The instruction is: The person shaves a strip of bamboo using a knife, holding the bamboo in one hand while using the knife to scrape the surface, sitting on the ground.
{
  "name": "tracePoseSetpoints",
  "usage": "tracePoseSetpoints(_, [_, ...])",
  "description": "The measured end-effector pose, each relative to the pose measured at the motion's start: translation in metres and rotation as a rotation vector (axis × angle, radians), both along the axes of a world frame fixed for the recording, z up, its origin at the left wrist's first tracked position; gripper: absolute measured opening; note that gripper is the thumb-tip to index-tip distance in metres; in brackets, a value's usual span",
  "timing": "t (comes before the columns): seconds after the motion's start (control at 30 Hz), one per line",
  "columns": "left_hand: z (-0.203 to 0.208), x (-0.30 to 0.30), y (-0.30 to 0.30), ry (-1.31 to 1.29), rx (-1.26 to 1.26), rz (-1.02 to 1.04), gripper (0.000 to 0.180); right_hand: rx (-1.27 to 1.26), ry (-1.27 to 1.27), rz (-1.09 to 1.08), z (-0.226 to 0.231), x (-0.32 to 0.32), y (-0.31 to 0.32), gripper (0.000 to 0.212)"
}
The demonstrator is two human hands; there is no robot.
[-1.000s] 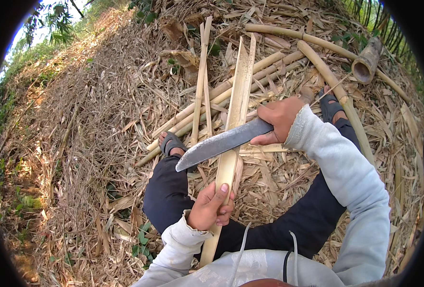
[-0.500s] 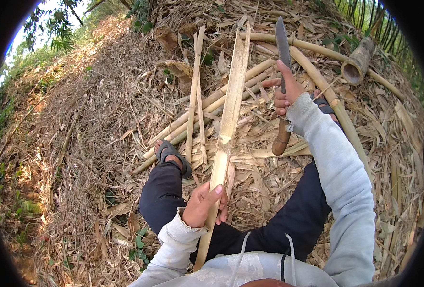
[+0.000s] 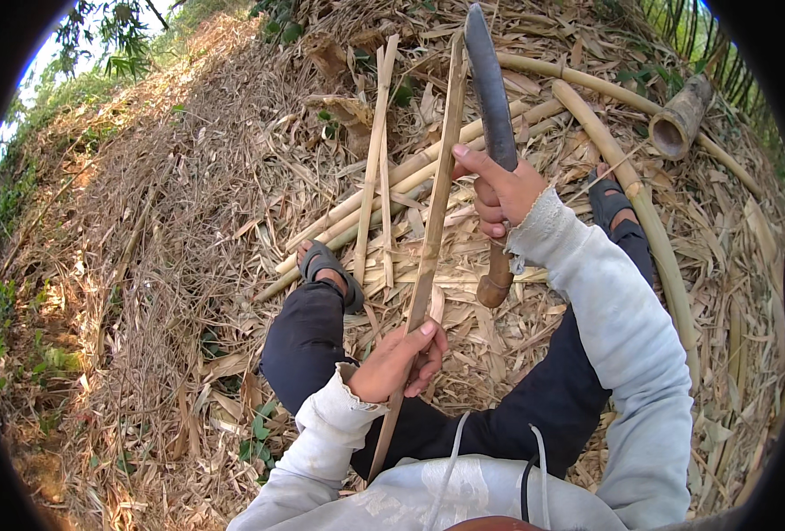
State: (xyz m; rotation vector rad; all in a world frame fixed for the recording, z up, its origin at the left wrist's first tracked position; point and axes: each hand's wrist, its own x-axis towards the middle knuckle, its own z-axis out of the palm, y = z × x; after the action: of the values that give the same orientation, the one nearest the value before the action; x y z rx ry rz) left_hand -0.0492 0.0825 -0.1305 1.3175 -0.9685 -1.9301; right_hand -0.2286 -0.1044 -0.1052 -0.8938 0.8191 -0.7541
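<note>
My left hand (image 3: 398, 363) is closed around the lower part of a long split bamboo strip (image 3: 436, 217). The strip slants up and away from my lap, its narrow brownish side showing. In my right hand (image 3: 506, 193) is a machete (image 3: 491, 93), gripped by its wooden handle, the dark blade pointing up and away. The right thumb and forefinger reach to the strip's side and seem to touch it. The blade lies just right of the strip's far end. A pale sliver of bamboo (image 3: 436, 303) shows beside my left hand.
Several bamboo poles (image 3: 401, 181) lie between my feet, two thin strips (image 3: 376, 168) across them. A curved pole (image 3: 645, 217) runs along the right. Beyond it lies a thick hollow bamboo section (image 3: 673, 133). Cut stumps (image 3: 350, 115) stand ahead; dry leaves cover the sloping ground.
The strip has been turned about its length, from its pale hollow face to its narrow side. My right hand has moved left with the machete, up to the strip.
</note>
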Motion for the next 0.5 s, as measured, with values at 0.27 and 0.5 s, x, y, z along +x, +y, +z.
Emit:
tracePoseSetpoints(0.27, [0.002,-0.001,0.004,0.008,-0.049,0.130,0.055,-0.075,0.094,-0.020,-0.002,0.006,0.011,0.053])
tracePoseSetpoints(0.5, [-0.001,-0.002,0.002,-0.079,-0.112,0.207,0.050,-1.163,0.717,0.071,-0.030,0.000,0.022,0.069])
